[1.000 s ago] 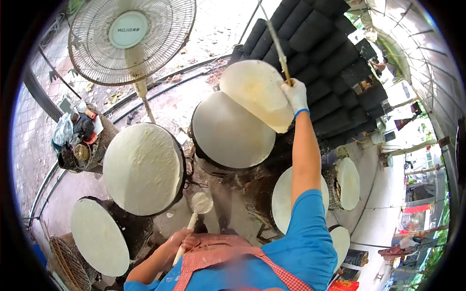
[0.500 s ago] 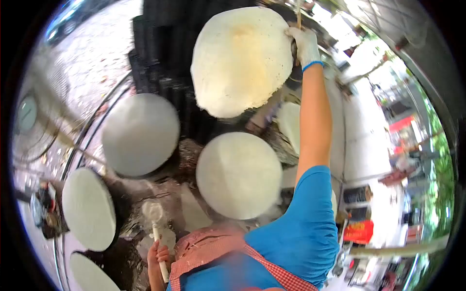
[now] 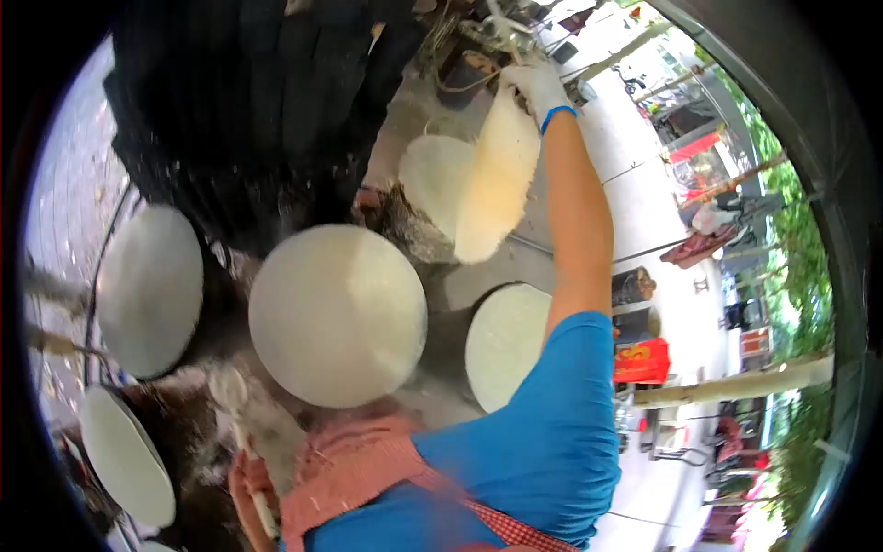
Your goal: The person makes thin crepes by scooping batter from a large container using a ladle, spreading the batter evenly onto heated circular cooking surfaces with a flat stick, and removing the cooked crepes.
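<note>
At the upper middle, my right hand (image 3: 538,87), in a white glove with a blue cuff, is closed on the edge of a thin pale flatbread (image 3: 498,184) with a browned middle. A thin stick (image 3: 502,32) also runs up from that hand. The flatbread hangs narrow, partly over a pale round griddle (image 3: 432,175). Low on the left, my bare left hand (image 3: 248,483) is wrapped round the pale handle of a ladle (image 3: 228,391). A large round griddle (image 3: 338,316) with a pale coating lies between my hands.
Stacked black blocks (image 3: 248,110) fill the upper left. Other round griddles stand at the left (image 3: 150,292), lower left (image 3: 127,455) and right (image 3: 506,345). A red bag (image 3: 642,362), dark cylinders (image 3: 635,325) and a wooden pole (image 3: 736,382) are on the right.
The view has turned to the right. My right hand has carried the flatbread away from the griddle it was lifted from, past the black blocks. My left hand still holds the ladle.
</note>
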`<action>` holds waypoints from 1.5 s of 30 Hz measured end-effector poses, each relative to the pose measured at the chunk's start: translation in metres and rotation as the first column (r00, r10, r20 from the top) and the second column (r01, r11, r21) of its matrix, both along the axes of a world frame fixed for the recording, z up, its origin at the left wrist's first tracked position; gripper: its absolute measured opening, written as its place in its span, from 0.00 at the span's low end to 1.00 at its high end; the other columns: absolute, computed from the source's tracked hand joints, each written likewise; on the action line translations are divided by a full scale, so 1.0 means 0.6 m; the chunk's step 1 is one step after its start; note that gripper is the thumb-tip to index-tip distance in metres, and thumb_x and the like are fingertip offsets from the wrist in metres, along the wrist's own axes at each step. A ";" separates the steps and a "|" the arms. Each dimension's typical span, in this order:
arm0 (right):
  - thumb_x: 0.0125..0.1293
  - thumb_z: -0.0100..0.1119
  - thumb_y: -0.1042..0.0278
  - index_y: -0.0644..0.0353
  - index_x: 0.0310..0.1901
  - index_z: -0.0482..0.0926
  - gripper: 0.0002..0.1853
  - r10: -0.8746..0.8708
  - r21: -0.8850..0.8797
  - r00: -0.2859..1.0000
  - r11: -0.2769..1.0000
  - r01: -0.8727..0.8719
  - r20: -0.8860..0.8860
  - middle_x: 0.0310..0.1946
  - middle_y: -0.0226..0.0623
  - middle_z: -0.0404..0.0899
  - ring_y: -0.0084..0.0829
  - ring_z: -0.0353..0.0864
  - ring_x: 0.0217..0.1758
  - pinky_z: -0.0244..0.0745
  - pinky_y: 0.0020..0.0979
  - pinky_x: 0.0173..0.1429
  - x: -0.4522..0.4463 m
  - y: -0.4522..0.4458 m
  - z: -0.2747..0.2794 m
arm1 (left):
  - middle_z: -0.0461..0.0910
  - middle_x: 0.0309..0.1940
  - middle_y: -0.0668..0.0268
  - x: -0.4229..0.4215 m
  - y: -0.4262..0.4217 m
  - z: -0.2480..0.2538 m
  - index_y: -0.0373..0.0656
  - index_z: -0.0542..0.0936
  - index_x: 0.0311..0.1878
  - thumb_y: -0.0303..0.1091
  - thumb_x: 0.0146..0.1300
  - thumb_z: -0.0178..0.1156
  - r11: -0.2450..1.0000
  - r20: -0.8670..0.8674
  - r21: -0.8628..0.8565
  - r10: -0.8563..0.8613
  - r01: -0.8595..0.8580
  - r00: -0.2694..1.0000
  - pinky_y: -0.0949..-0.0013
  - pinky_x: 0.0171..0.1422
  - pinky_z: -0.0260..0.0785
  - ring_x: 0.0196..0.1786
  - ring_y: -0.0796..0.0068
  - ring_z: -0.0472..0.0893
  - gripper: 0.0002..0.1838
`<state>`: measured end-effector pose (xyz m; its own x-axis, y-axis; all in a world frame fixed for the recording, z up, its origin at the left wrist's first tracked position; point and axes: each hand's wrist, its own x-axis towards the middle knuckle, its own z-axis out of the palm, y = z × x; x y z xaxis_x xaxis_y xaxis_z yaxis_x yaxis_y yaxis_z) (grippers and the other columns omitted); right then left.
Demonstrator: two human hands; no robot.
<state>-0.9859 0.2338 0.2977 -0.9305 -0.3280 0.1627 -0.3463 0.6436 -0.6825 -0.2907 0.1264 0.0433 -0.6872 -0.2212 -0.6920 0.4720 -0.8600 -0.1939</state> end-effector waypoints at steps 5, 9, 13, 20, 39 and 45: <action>0.44 0.63 0.67 0.74 0.33 0.77 0.17 -0.172 -0.374 0.964 0.924 0.087 -0.202 0.26 0.43 0.79 0.30 0.77 0.25 0.71 0.32 0.29 -0.098 0.044 -0.027 | 0.55 0.21 0.70 -0.005 0.003 0.017 0.46 0.58 0.26 0.47 0.72 0.41 0.930 -0.307 0.367 0.117 0.004 0.945 0.67 0.28 0.56 0.21 0.78 0.55 0.19; 0.48 0.59 0.74 0.70 0.30 0.75 0.09 -0.386 -0.692 0.892 0.579 0.432 0.235 0.18 0.36 0.72 0.27 0.69 0.14 0.62 0.32 0.18 -0.087 0.133 -0.015 | 0.56 0.22 0.70 0.007 0.017 -0.003 0.39 0.67 0.59 0.44 0.72 0.40 0.959 -0.283 0.281 0.109 -0.027 0.953 0.69 0.25 0.57 0.21 0.78 0.58 0.21; 0.51 0.56 0.73 0.64 0.27 0.70 0.06 -0.343 -0.877 0.914 0.343 0.337 0.217 0.17 0.29 0.68 0.24 0.67 0.17 0.61 0.31 0.17 -0.070 0.256 -0.197 | 0.56 0.21 0.69 0.011 0.036 -0.022 0.38 0.67 0.50 0.42 0.73 0.40 0.967 -0.268 0.250 0.121 -0.052 0.956 0.68 0.25 0.58 0.21 0.77 0.57 0.16; 0.55 0.53 0.69 0.64 0.28 0.72 0.07 -0.526 -0.623 0.660 0.282 0.730 0.536 0.24 0.41 0.75 0.32 0.73 0.21 0.66 0.36 0.19 -0.032 0.327 -0.645 | 0.54 0.21 0.71 -0.017 0.088 0.045 0.49 0.56 0.70 0.43 0.74 0.39 0.936 -0.240 0.304 0.255 -0.177 0.937 0.71 0.28 0.57 0.20 0.82 0.56 0.24; 0.56 0.59 0.68 0.67 0.41 0.78 0.14 0.778 -0.478 0.607 0.478 -0.737 -0.160 0.34 0.44 0.80 0.33 0.77 0.35 0.71 0.34 0.42 0.612 -0.132 -0.491 | 0.56 0.15 0.74 0.181 0.443 0.007 0.48 0.64 0.36 0.42 0.71 0.43 0.655 -0.275 0.021 0.731 -0.756 0.625 0.80 0.13 0.54 0.15 0.86 0.57 0.10; 0.57 0.61 0.67 0.67 0.44 0.79 0.15 0.897 -0.211 -0.297 -0.237 -0.948 0.329 0.35 0.44 0.81 0.32 0.77 0.37 0.71 0.32 0.46 1.085 -0.071 -0.555 | 0.56 0.15 0.74 0.308 0.743 -0.008 0.51 0.62 0.29 0.44 0.70 0.46 0.193 -0.160 -0.215 0.960 -0.957 0.230 0.80 0.13 0.48 0.14 0.85 0.55 0.14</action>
